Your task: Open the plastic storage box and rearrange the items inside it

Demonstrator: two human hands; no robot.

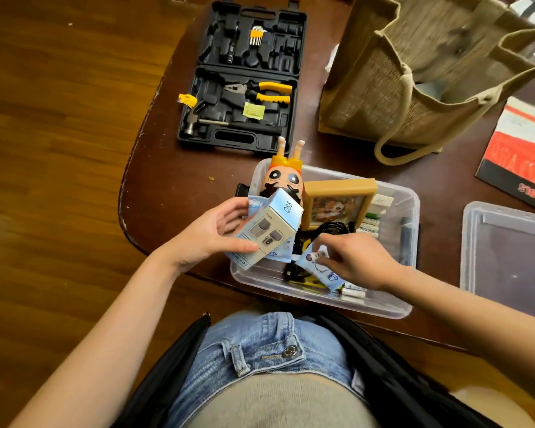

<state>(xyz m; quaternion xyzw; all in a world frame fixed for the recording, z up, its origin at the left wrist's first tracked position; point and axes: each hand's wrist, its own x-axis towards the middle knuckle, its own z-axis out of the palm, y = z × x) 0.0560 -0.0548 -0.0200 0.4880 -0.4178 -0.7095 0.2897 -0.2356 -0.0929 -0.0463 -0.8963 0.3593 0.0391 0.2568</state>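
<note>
Box [410, 208]: open at near table edge, lid [507, 242] lying right. Left hand [210, 233] grips carton [269, 227] with wipes above box. Right hand [355, 261] pinches packet [317, 267] inside. Rearranging underway; next, likely place held items neatly.

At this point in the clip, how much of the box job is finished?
Opening looks done: the lid lies on the table right of the open storage box. Rearranging is underway: the left hand holds a small carton and wipes packet above the box, the right hand pinches a blue packet inside. Doll, frame, cables and batteries remain unsorted.
</note>
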